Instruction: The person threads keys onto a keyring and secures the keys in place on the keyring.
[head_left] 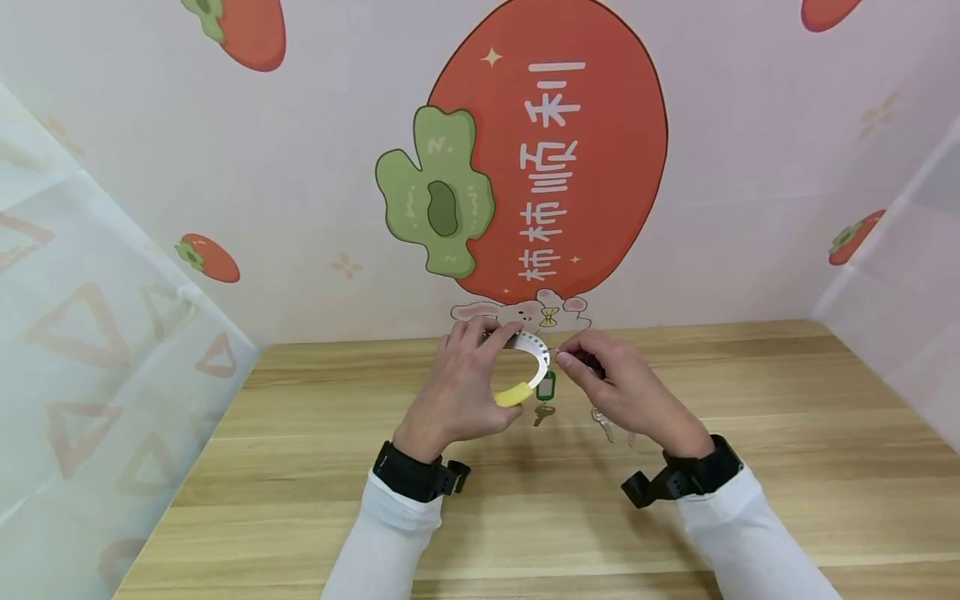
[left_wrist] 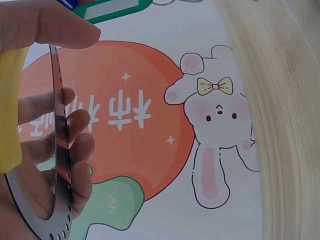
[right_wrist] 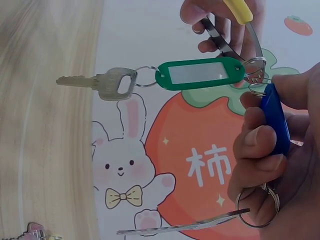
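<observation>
My left hand grips a round metal key holder, a flat ring with a row of small holes and a yellow handle sleeve. From its right side hangs a green key tag with a white label, and a brass-coloured key dangles from the tag. Close on the right, my right hand pinches a blue key tag. The small wire ring at that tag's top is by the holder's rim; whether they are linked I cannot tell. A silver key hangs below it on a split ring.
A wooden tabletop lies under both hands. Behind it stands a backdrop printed with persimmons and a rabbit. Another small metallic item shows partly at the right wrist view's lower-left edge.
</observation>
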